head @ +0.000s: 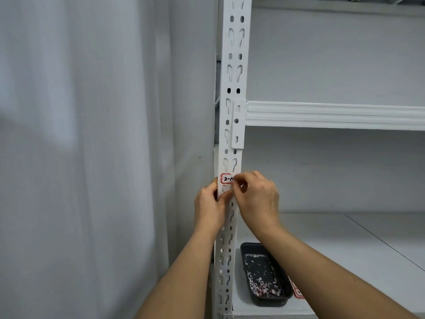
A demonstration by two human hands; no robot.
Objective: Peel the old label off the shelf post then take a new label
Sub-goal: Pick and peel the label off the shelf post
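- On the front face of the shelf post [232,88], below the bracket of the cross beam [333,116], sits the old label [226,179]: red-bordered, handwritten, its long axis running across the post while the post runs upright.
- At the label's right end, the right hand [257,199] is nearer; its fingers are curled narrow, the fingertips [235,181] touching or covering that edge, apparently pinching it, though the grip itself is hidden.
- Just below the label, the left hand [210,208] wraps around the post, thumb on the front face.
- Judged from this, the peel would run leftward across the post.
- Far below the label, on the shelf beside the post, a black tray [262,247] holds paper scraps; red-bordered labels [297,291] peek out beside it.
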